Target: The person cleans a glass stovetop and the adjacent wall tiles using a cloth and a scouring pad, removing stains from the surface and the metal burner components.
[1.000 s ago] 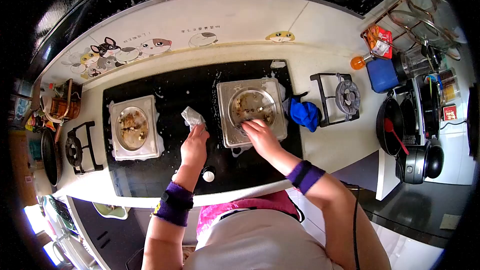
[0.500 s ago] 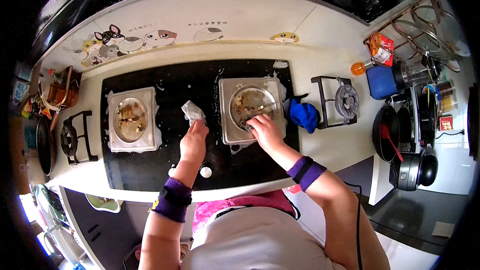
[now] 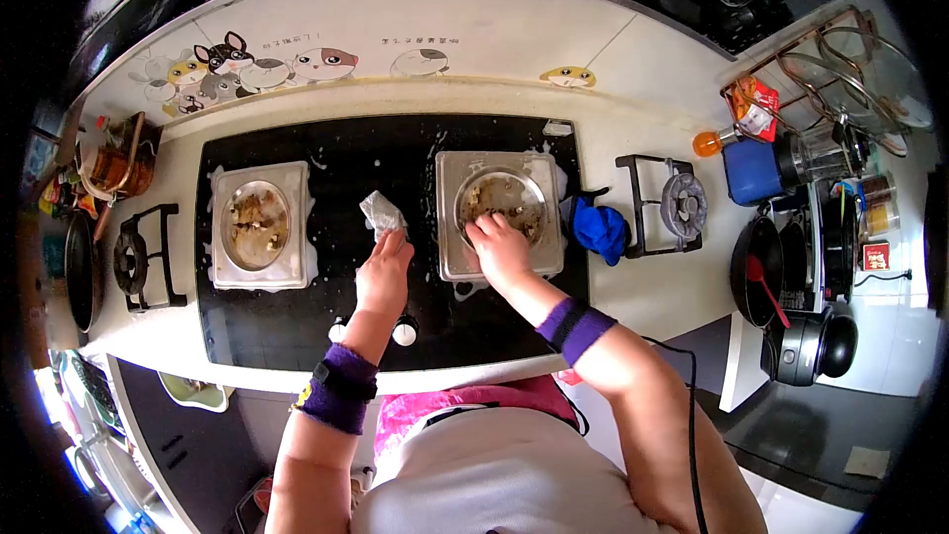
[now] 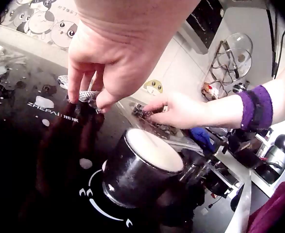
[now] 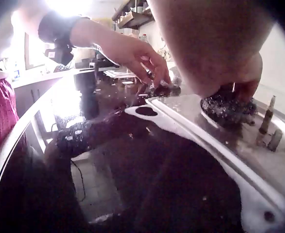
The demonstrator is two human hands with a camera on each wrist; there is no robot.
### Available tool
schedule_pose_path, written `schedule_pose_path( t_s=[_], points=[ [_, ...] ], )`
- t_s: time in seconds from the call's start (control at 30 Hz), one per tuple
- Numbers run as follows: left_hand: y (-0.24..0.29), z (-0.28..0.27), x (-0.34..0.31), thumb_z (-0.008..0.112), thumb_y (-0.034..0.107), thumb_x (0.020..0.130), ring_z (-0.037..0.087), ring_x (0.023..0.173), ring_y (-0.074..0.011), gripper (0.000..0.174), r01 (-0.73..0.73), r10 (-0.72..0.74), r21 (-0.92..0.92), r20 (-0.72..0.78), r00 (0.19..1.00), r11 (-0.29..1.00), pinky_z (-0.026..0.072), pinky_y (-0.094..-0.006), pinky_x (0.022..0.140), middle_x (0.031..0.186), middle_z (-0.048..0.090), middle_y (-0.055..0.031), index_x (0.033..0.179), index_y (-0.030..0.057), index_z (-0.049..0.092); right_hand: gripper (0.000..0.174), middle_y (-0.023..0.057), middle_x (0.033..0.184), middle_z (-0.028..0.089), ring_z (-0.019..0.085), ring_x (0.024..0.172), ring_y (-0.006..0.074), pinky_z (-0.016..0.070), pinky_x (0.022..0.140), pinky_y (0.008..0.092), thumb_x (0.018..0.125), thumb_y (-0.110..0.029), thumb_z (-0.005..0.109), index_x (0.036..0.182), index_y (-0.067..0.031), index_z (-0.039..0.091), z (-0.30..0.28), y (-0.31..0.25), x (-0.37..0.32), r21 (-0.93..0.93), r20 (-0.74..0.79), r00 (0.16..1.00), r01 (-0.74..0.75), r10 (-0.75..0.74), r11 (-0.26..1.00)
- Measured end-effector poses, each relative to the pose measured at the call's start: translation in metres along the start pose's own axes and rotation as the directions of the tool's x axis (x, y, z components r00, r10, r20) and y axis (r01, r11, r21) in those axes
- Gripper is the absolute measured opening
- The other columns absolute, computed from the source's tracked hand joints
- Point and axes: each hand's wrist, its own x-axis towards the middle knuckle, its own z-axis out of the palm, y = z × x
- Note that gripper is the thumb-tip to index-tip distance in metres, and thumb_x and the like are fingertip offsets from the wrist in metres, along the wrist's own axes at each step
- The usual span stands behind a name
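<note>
My right hand [image 3: 502, 249] grips a dark steel wool scrubber [image 5: 225, 109] against the near left part of the round metal dish in the right burner tray [image 3: 448, 178]. Brown residue and small pale bits lie in that dish. Around the tray's edge, white suds show on the black glass cooktop [image 3: 341, 153]. To the left, my left hand [image 3: 384, 277] pinches a crumpled pale patterned cloth [image 3: 378, 210] low over the glass. Beyond it is the left burner tray [image 3: 297, 188], its dish also dirty and ringed with suds.
White-topped knobs [image 3: 404, 330] stand at the cooktop's front edge. A blue cloth [image 3: 599, 229] lies right of the right tray. Pan supports sit at both sides, one at right [image 3: 633, 200]. A black pan [image 3: 759, 262] with a red utensil is farther right.
My right hand has moved with the scrubber from the dish's near edge toward its left side. My left hand still holds the cloth in about the same place. The head view has shifted slightly.
</note>
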Motion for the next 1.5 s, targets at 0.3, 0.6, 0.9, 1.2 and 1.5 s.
schedule_pose_path(
  t_s=[0.3, 0.6, 0.9, 1.2, 1.5],
  points=[
    [-0.007, 0.007, 0.0, 0.056, 0.001, 0.084, 0.054, 0.13, -0.0289, 0.021, -0.029, 0.028, -0.023, -0.04, 0.999, 0.999, 0.0546, -0.0391, 0.094, 0.134, 0.058, -0.0079, 0.101, 0.0078, 0.065, 0.017, 0.005, 0.1, 0.059, 0.058, 0.1, 0.0249, 0.0584, 0.073, 0.0352, 0.083, -0.015, 0.061, 0.098, -0.0071, 0.065, -0.004, 0.015, -0.023, -0.028, 0.051, 0.995, 0.089, -0.087, 0.996],
    [-0.006, 0.005, 0.001, 0.057, 0.002, 0.085, 0.053, 0.13, -0.0284, 0.017, -0.029, 0.028, -0.009, -0.029, 0.999, 1.0, 0.0554, -0.0394, 0.092, 0.133, 0.058, -0.0063, 0.099, 0.0083, 0.064, 0.011, 0.0024, 0.091, 0.058, 0.059, 0.097, 0.0238, 0.0578, 0.066, 0.0336, 0.081, -0.016, 0.062, 0.089, -0.0089, 0.064, -0.008, 0.016, -0.025, -0.021, 0.053, 0.997, 0.061, -0.06, 0.998],
    [-0.005, 0.004, 0.0, 0.057, 0.001, 0.085, 0.053, 0.131, -0.0282, 0.019, -0.03, 0.029, -0.012, -0.033, 0.999, 0.999, 0.0553, -0.0388, 0.092, 0.133, 0.058, -0.0069, 0.1, 0.0084, 0.065, 0.008, 0.0027, 0.089, 0.059, 0.059, 0.099, 0.0244, 0.0565, 0.066, 0.0368, 0.082, -0.014, 0.061, 0.087, -0.0099, 0.065, -0.008, 0.014, -0.024, 0.023, -0.023, 0.998, 0.066, -0.065, 0.998],
    [-0.006, 0.007, -0.003, 0.057, 0.002, 0.084, 0.053, 0.131, -0.0277, 0.019, -0.022, 0.022, -0.011, -0.042, 0.999, 1.0, 0.0554, -0.0391, 0.092, 0.134, 0.057, -0.0058, 0.1, 0.0093, 0.065, 0.015, 0.0029, 0.091, 0.061, 0.059, 0.099, 0.0235, 0.0558, 0.068, 0.0356, 0.082, -0.014, 0.06, 0.094, -0.0096, 0.068, 0.002, 0.011, -0.012, 0.02, 0.039, 0.999, 0.035, -0.036, 0.999],
    [-0.007, 0.008, -0.003, 0.056, 0.001, 0.085, 0.052, 0.131, -0.0283, 0.021, -0.019, 0.018, -0.01, -0.048, 0.999, 1.0, 0.0547, -0.04, 0.093, 0.133, 0.058, -0.0061, 0.102, 0.0084, 0.066, 0.012, 0.0018, 0.088, 0.059, 0.059, 0.096, 0.0228, 0.0555, 0.069, 0.0364, 0.08, -0.012, 0.06, 0.09, -0.012, 0.067, 0.005, 0.004, 0.003, -0.01, -0.017, 1.0, 0.002, -0.002, 1.0]
  ],
)
